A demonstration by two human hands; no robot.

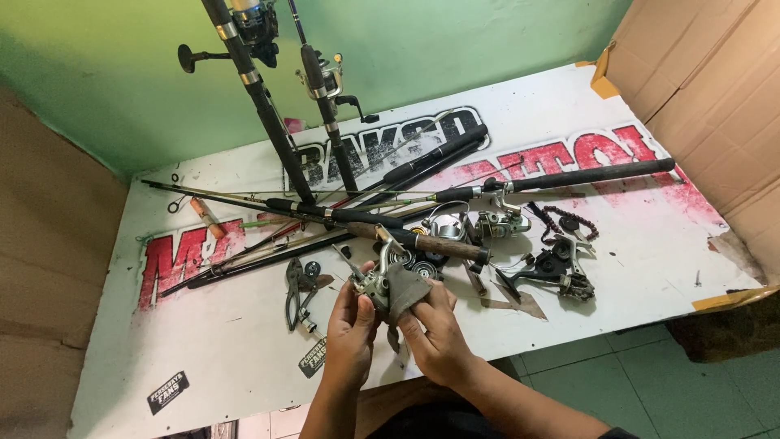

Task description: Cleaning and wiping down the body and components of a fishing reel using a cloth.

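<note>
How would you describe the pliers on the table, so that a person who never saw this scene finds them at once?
Start at the white table with big red letters. Just beside the left hand, on its outer side, lie the pliers, handles toward the near edge. Unlike the long dark fishing rods and round reels around, they are short, grey and two-legged.

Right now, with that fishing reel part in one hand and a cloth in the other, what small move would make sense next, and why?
Probably turn the reel part a little in the left hand so the cloth meets a fresh side. The right hand presses the grey cloth against one face only, and the rest of the metal part is uncovered above the white table.
</note>
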